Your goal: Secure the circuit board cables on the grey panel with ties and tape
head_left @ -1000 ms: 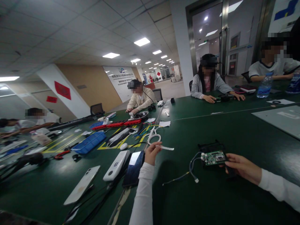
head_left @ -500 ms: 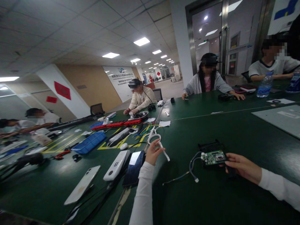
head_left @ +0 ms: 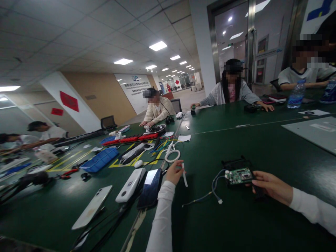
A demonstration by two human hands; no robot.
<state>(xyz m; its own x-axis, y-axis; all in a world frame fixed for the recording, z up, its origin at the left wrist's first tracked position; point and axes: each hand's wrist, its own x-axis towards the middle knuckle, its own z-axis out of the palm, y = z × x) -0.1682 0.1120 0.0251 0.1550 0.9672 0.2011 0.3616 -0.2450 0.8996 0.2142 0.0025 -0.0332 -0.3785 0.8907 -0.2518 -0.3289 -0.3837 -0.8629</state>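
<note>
Pinched in my left hand (head_left: 175,172) is a narrow white strip (head_left: 185,176) that hangs down over the green table. Just beyond that hand a white ring (head_left: 172,156) lies on the table. My right hand (head_left: 270,185) grips the right end of a black device with a green circuit board (head_left: 238,176) facing up. Blue-grey wires (head_left: 215,185) with a small white plug run from the board's left side onto the table.
A dark phone (head_left: 150,190), a white power bank (head_left: 130,185) and a white phone (head_left: 92,207) lie left of my left arm. Further off are a blue tray (head_left: 101,159) and red strips (head_left: 131,139). Several people sit around the table.
My left hand has moved slightly right and toward me with the strip, away from the ring, which stays on the table. Across the table, a person's hand has moved to a small black box.
</note>
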